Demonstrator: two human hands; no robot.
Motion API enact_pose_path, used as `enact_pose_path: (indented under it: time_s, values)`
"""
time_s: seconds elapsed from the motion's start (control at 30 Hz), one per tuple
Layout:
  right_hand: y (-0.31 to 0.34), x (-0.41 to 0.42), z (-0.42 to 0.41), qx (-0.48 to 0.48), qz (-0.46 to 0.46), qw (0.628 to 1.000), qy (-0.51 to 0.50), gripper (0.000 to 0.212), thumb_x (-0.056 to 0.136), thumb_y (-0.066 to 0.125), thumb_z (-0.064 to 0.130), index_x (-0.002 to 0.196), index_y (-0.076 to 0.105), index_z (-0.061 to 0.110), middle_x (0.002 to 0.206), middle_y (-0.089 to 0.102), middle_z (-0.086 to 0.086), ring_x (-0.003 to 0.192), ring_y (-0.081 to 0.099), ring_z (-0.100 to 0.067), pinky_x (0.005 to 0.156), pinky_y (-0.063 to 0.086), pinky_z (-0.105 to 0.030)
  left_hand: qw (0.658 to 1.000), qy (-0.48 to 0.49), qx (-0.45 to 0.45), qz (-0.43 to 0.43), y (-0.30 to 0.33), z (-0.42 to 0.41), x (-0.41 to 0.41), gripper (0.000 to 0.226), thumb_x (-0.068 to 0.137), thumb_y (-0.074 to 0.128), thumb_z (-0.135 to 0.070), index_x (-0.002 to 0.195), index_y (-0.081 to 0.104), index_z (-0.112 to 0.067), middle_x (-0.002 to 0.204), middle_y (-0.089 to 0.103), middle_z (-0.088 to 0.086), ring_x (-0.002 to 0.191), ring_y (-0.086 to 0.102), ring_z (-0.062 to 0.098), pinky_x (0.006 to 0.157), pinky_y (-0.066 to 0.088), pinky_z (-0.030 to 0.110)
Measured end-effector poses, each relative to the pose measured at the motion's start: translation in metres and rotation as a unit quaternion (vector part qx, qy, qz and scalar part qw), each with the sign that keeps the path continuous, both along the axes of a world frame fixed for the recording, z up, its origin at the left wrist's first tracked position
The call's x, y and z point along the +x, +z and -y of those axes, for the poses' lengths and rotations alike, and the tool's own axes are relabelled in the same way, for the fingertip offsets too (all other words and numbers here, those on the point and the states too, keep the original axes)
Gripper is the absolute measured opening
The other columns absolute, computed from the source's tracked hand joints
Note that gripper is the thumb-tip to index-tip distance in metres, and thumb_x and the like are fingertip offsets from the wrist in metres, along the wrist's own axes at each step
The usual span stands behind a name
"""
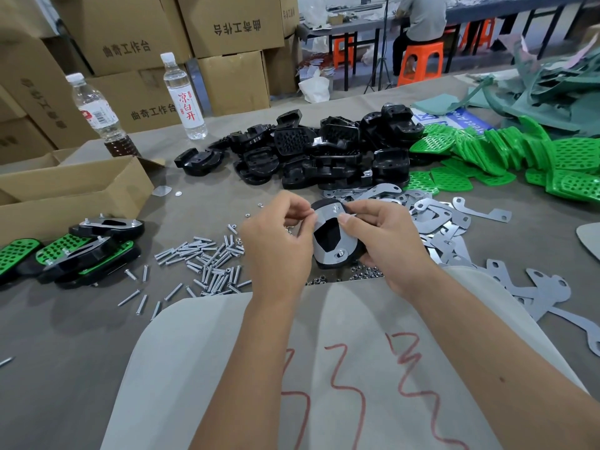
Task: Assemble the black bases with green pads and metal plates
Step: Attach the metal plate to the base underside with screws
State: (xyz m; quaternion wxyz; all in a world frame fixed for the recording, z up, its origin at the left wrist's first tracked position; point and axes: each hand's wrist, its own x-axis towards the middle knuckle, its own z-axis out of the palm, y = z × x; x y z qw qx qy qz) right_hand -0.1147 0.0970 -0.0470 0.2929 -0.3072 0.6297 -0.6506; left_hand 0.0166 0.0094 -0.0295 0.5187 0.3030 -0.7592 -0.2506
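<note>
Fastening step, mid-table near front edge: right hand (380, 241) gripping black plastic base (328, 237) topped with grey metal plate (324, 219); left hand (279, 238) grip pinched at top bolt (336, 207), probably on a nut, too small to confirm. Next: threading tight, then lower bolt (341, 254).

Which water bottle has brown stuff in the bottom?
The left bottle, the one nearest the open cardboard box. It holds a dark brown layer at its base, while the taller bottle with red writing looks clear all the way down.
</note>
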Motion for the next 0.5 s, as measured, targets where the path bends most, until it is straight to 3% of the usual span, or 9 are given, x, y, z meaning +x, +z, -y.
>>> enact_pose_path:
  time_s: [0.13,0.33,0.5]
  values:
    - [-0.0008,-0.0006,0.0,-0.005,0.005,1.0,-0.001,0.007,0.097,0.071,0.026,0.103,0.074,0.025,0.09,0.079,0.006,0.063,0.066,-0.001,0.041,0.039,-0.012,0.997,-0.005,-0.064,0.037,0.0005,-0.0004,0.0006,0.016,0.079,0.081,-0.002,0.082,0.069,-0.013,0.078,0.07,-0.01,0.074,0.067,0.008,0.074,0.055,0.025]
    - [0.0016,0.0006,-0.0006,-0.014,0.029,0.999,0.005,0.01,0.097,0.071,0.028,0.106,0.075,0.025,0.092,0.08,0.008,0.068,0.07,-0.001,0.043,0.042,-0.012,0.993,-0.02,0.081,-0.078,0.0,0.0014,-0.0023,0.028,0.077,0.085,-0.003,0.079,0.065,-0.023,0.076,0.073,-0.009,0.076,0.073,0.009,0.075,0.06,0.031]
    - [0.0017,0.0011,0.0004,-0.026,0.04,0.999,0.004,0.01,0.098,0.071,0.024,0.107,0.075,0.021,0.089,0.079,0.005,0.06,0.066,-0.002,0.04,0.038,-0.013,0.988,-0.049,0.107,-0.099,-0.0009,0.0016,-0.0047,0.028,0.075,0.084,0.002,0.087,0.065,-0.015,0.08,0.073,-0.005,0.078,0.072,0.011,0.074,0.061,0.03]
